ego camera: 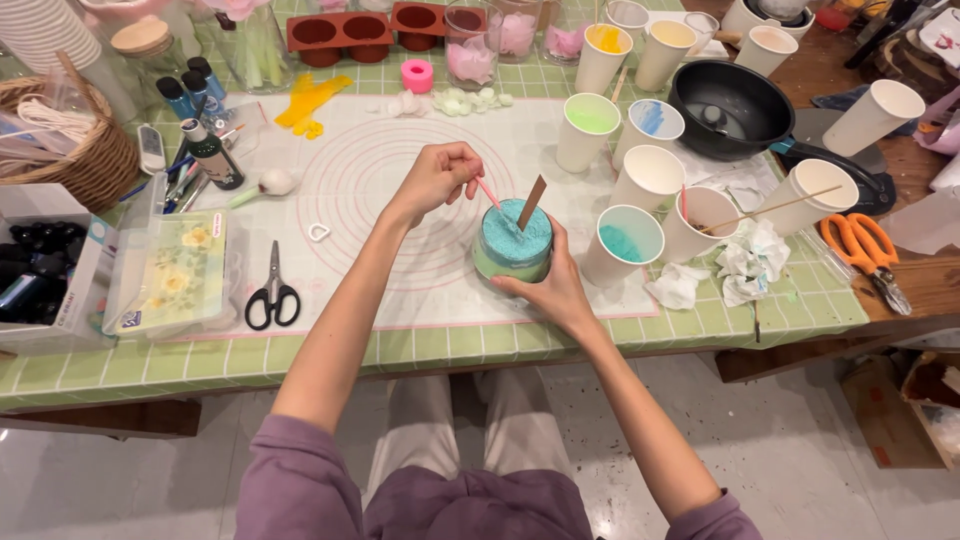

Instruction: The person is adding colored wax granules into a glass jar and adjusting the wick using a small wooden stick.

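Observation:
A small glass jar (pixel 512 252) filled with turquoise wax over a green layer stands on the white silicone mat (pixel 380 160). A flat wooden stick (pixel 531 202) rises from its middle. My right hand (pixel 555 290) wraps around the jar from the near side and holds it. Above the jar's left rim, my left hand (pixel 438 178) pinches a thin pink stick (pixel 488 192) whose tip touches the turquoise surface.
Several paper cups (pixel 630 240) with coloured wax stand right of the jar, beside crumpled tissues (pixel 745 262), orange scissors (pixel 862 245) and a black pot (pixel 725 105). To the left lie black scissors (pixel 272 290), a clear box (pixel 175 270), a wicker basket (pixel 70 150) and small bottles (pixel 210 150).

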